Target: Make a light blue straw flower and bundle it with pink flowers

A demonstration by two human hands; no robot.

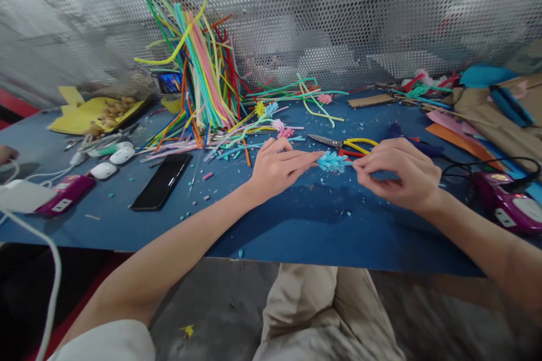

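A light blue pipe-cleaner flower (pixel 332 162) is held sideways above the blue table, between my two hands. My left hand (pixel 279 166) has its fingertips closed on the flower's left end. At the other end, my right hand (pixel 400 172) pinches the thin blue stem between thumb and forefinger. Scissors (pixel 332 141) with yellow and red handles lie just behind the flower, partly covered by it and by my right hand. Past my left hand rest pink pipe-cleaner flowers (pixel 284 131) and a yellow one (pixel 259 108).
A tall bundle of coloured pipe cleaners (pixel 207 73) stands against the perforated metal panel (pixel 339 17). A black phone (pixel 161 181), white earbuds (pixel 104 170) and a purple power strip (pixel 68 194) lie left. Another purple power strip (pixel 508 200) and cardboard (pixel 499 104) are right. Another person's hand (pixel 7 153) shows far left.
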